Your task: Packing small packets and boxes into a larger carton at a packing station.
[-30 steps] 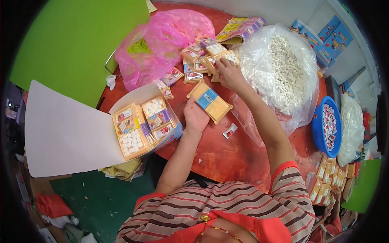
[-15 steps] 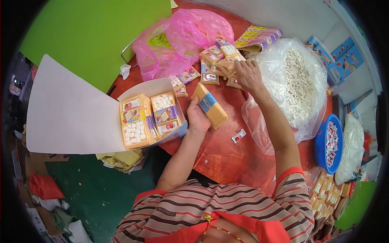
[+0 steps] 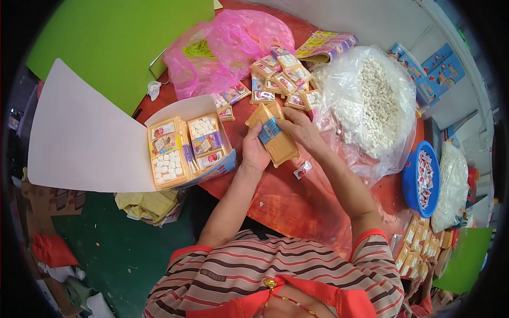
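My left hand [image 3: 255, 152] is closed around the left side of tan snack packs [image 3: 282, 147] with a blue label, held over the red table. My right hand [image 3: 302, 127] grips their upper right edge, fingers bent over it. At least two packs seem to lie together there, undersides up. To the left stands an open carton [image 3: 216, 173] with a big white lid [image 3: 87, 132]. Inside it, packs [image 3: 167, 155] of white marshmallows and small sachets stand in rows. Beyond my hands lies a loose pile of similar packs [image 3: 286, 77].
A pink plastic bag [image 3: 233, 40] lies behind the pile. At right are a clear bag of white marshmallows [image 3: 377, 106] and a blue basin [image 3: 407, 180] of sachets. One sachet [image 3: 303, 169] rests on the red table [image 3: 281, 204]. More packs [image 3: 419, 246] are stacked lower right.
My right hand has come back from the pile toward my left hand, bringing a pack against the one held there. The view has shifted slightly.
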The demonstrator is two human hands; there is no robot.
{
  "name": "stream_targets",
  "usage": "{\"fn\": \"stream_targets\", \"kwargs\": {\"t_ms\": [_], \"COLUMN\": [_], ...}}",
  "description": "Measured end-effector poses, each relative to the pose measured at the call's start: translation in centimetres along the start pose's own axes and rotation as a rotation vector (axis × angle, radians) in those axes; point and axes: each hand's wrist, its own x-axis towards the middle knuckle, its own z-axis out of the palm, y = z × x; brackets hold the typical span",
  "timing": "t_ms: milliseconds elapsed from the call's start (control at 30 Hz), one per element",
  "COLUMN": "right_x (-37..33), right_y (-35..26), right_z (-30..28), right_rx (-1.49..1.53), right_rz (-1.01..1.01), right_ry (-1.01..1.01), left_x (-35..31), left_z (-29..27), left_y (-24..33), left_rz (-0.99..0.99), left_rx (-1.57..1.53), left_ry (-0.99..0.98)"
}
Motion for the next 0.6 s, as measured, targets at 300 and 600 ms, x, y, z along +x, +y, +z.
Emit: {"fn": "stream_targets", "kwargs": {"t_ms": [300,600], "right_x": [8.3,16.0], "right_y": [0.7,1.4], "right_z": [2.0,5.2], "right_rx": [-0.771,-1.276], "right_rz": [-0.544,-0.744], "right_ry": [0.124,-0.174], "left_x": [-4.4,-4.1], "left_z": [-1.3,-2.2], "left_y": [-0.3,0.6], "left_rz": [-0.133,-0.213], "left_rx": [-0.044,-0.156], "left_ry": [0.081,0.061]}}
